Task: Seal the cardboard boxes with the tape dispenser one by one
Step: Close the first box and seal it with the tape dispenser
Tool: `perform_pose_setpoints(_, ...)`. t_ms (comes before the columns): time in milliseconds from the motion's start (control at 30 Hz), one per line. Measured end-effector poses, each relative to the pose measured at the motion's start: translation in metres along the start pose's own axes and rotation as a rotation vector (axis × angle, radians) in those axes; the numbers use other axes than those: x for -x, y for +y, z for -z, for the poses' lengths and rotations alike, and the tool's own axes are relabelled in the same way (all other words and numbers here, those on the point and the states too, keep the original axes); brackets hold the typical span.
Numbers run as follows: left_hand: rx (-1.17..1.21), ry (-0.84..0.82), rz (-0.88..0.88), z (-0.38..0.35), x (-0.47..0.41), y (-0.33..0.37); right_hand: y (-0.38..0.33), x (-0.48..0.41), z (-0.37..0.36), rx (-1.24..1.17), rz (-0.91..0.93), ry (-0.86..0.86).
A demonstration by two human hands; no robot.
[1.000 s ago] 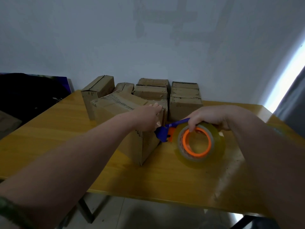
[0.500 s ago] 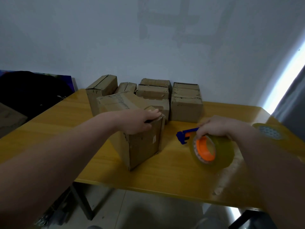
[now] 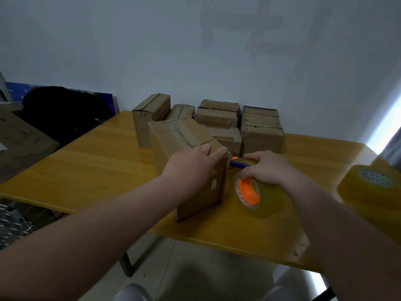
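Note:
A brown cardboard box [image 3: 173, 140] stands near the front of the yellow table [image 3: 86, 170], its top flaps closed. My left hand [image 3: 192, 168] lies flat on the near right end of the box top, fingers straight, pressing it down. My right hand [image 3: 268, 168] grips the tape dispenser [image 3: 251, 192], a blue handle with an orange hub and a roll of clear tape. The dispenser's blue head touches the box's upper right corner, just beside my left fingertips.
Several more cardboard boxes [image 3: 261, 135] stand in a cluster at the back of the table against the wall. A spare roll of tape [image 3: 373, 192] sits at the right edge. A dark bag [image 3: 63, 114] lies left of the table.
My right hand has brought the dispenser left and up to the box's top right corner. My left hand has stayed on the box top. The view has shifted.

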State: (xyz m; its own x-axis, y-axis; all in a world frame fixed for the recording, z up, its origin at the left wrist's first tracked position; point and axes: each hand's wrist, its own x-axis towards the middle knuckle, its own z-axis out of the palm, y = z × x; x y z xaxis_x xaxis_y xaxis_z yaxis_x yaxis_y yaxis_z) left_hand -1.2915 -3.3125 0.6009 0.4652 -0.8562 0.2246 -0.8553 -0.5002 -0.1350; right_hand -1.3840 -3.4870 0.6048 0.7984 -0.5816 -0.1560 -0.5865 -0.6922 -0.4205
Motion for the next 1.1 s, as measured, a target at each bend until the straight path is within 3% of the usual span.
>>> perform_pose_setpoints(200, 0.071, 0.067, 0.055, 0.003, 0.004, 0.004, -0.008, 0.005, -0.007, 0.014, 0.047, 0.032)
perform_pose_setpoints(433, 0.018, -0.101, 0.179, 0.006, 0.026, -0.001, -0.010, 0.029, -0.007, 0.023, 0.085, 0.006)
perform_pose_setpoints(667, 0.004, -0.169, 0.052, 0.020, 0.047, 0.001, -0.012, 0.058, 0.006, 0.062, 0.089, -0.002)
perform_pose_setpoints(767, 0.186, -0.094, 0.071, 0.025, 0.054, -0.001, -0.007, 0.071, 0.012, 0.078, 0.081, -0.020)
perform_pose_setpoints(900, 0.371, -0.038, 0.275, 0.025, 0.056, -0.011, 0.002, 0.086, 0.013, 0.017, 0.095, -0.061)
perform_pose_setpoints(1100, 0.223, 0.001, 0.173, 0.022, 0.061, 0.003, 0.017, 0.099, 0.013, -0.008, 0.037, 0.064)
